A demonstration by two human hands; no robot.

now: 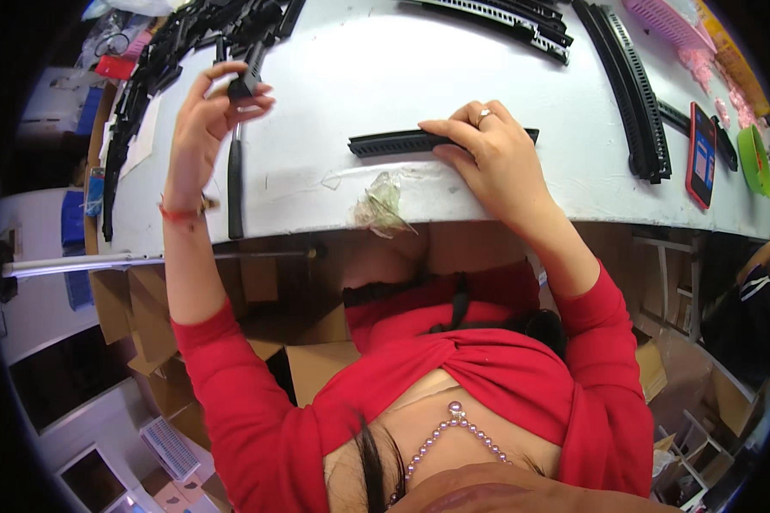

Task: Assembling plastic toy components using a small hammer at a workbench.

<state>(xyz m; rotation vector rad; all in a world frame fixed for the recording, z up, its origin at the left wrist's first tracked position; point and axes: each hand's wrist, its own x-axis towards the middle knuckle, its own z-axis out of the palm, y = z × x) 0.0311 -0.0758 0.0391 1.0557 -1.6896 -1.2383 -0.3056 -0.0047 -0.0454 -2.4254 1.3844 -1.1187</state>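
Observation:
My left hand (pixel 210 124) is raised over the left side of the table. Its fingers pinch a small black slotted plastic piece (pixel 250 79). My right hand (pixel 498 154) rests on the table with thumb and fingers gripping a long black slotted strip (pixel 389 144), which lies crosswise near the front edge. The strip's right end pokes out past my knuckles. Left of my left hand lies a heap of black plastic parts (pixel 167 68). A dark-handled tool (pixel 235 192) stretches along the table beside my left wrist, its upper part partly hidden by the hand.
Long black slotted strips (pixel 629 94) lie at the right, and more (pixel 505 26) at the far edge. A red-edged phone (pixel 701 158), a green ring (pixel 753 161) and a pink basket (pixel 672 24) sit at far right. Crumpled clear plastic (pixel 383 205) hangs at the front edge.

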